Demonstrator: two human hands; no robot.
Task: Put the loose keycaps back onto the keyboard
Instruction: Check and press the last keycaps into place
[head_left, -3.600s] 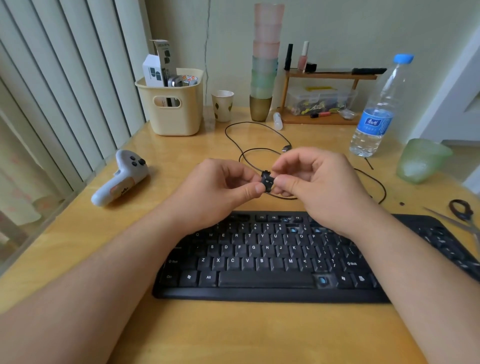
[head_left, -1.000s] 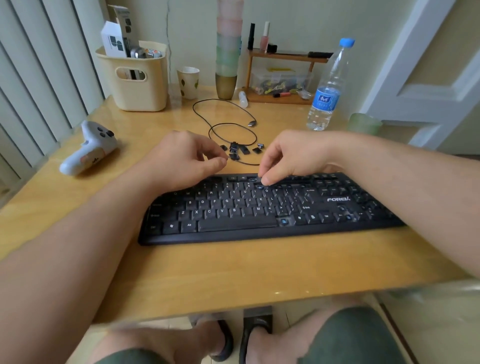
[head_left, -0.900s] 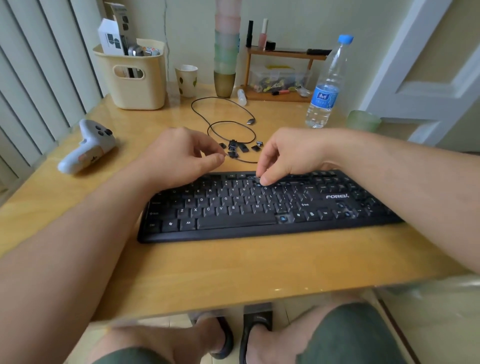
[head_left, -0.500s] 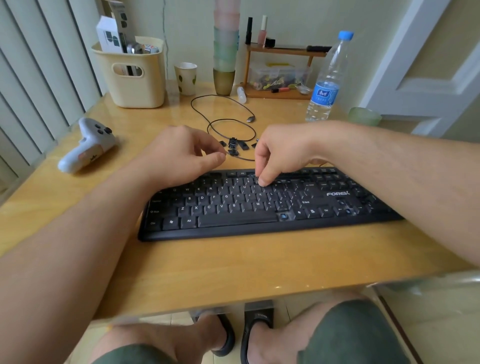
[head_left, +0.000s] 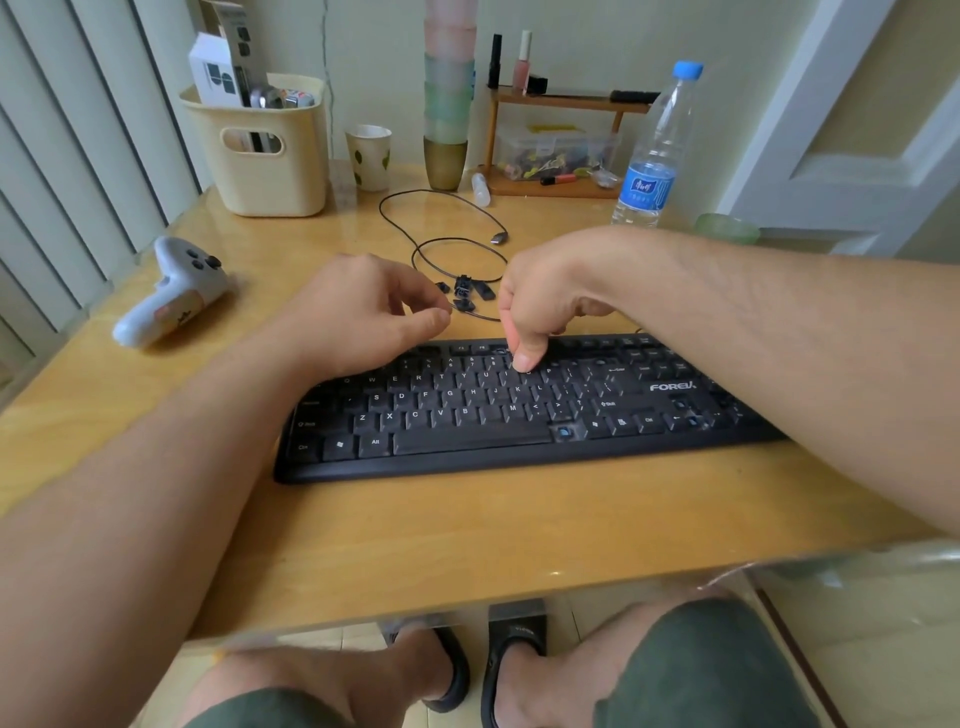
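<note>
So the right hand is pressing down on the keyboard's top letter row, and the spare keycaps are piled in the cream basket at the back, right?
Not quite. The right hand does press on the keyboard at its top letter row, but the loose keycaps lie on the table just behind the keyboard, between the two hands, not in the cream basket. The head view shows this.

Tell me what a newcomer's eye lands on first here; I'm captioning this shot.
First, the right hand, fingertips pressing down on the upper rows of the black keyboard at the desk's centre. Next, the left hand with loosely curled fingers over the keyboard's upper left edge. Between the hands, just behind the keyboard, lie the loose keycaps beside a coiled black cable.
</note>
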